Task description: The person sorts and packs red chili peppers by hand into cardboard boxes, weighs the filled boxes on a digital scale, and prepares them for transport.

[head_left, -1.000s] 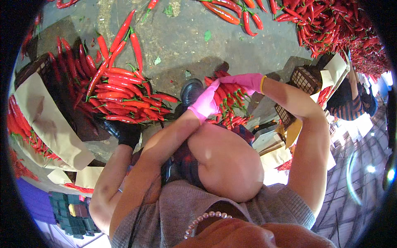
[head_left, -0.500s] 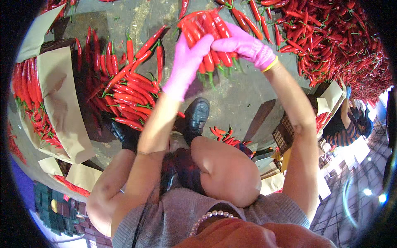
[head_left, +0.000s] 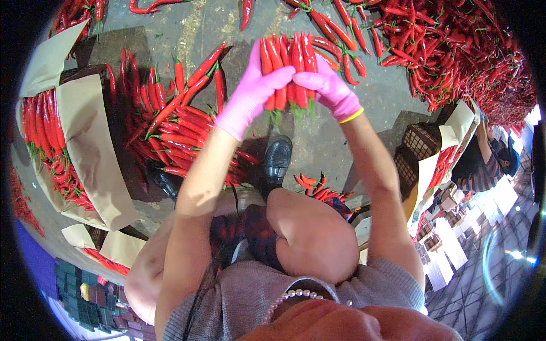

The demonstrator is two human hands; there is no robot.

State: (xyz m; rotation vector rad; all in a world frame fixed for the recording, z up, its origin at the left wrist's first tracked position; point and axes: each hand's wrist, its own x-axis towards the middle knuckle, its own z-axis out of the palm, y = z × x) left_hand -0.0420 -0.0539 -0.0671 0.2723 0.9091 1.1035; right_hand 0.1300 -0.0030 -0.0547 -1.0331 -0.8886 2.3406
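Between my two pink-gloved hands is a bunch of long red chili peppers [head_left: 289, 65], lined up side by side with their green stems toward me. My left hand [head_left: 256, 91] wraps the bunch from the left, its thumb across the front. From the right, my right hand [head_left: 327, 88] grips the same bunch, thumb also pressed on the peppers. The two thumb tips nearly meet in the middle. Fingers behind the bunch are hidden. Just left of my left forearm lies a heap of red chilies [head_left: 179, 133] on the floor, stems pointing mostly left.
A paper-lined crate [head_left: 94, 148] with rows of chilies stands at left. A large chili pile [head_left: 449, 51] fills the far right. Another paper-lined crate [head_left: 421, 142] is at right, near another person [head_left: 489, 159]. Loose chilies [head_left: 330, 25] lie ahead; my black shoe [head_left: 277, 158] is below my hands.
Both hands have come slightly nearer to me with the bunch. The peppers, blurred and slanted before, now stand straighter and more even. Loose chilies behind the right hand have come into view.
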